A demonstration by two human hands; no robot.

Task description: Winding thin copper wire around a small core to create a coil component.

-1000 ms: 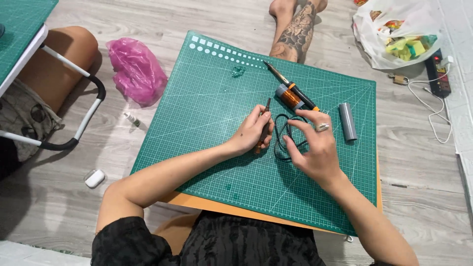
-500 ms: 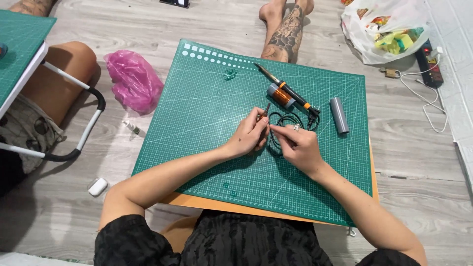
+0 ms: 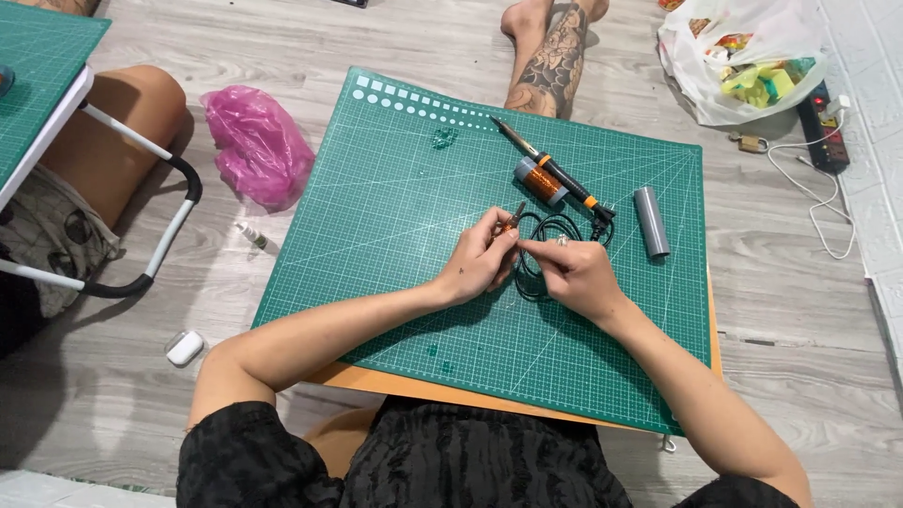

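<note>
Both hands meet mid-mat: the left hand [image 3: 483, 265] pinches small dark tweezers [image 3: 516, 215], and the right hand [image 3: 574, 273] is closed on thin copper wire [image 3: 513, 229]. At one o'clock the copper-wound spool [image 3: 540, 182] and black-handled soldering iron [image 3: 550, 169] lie untouched on the green cutting mat [image 3: 376, 188], so soldering seems not yet begun.

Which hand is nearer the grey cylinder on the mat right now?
Right. The right hand lies just left of the grey cylinder, apart from it; the left hand sits farther left, beyond the right.

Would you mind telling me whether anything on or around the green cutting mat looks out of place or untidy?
Nothing looks spilled or damaged. The soldering iron lies loose on the green cutting mat, its black cord looped beside the hands. A small white case and a pink plastic bag lie on the floor beside the mat.
</note>
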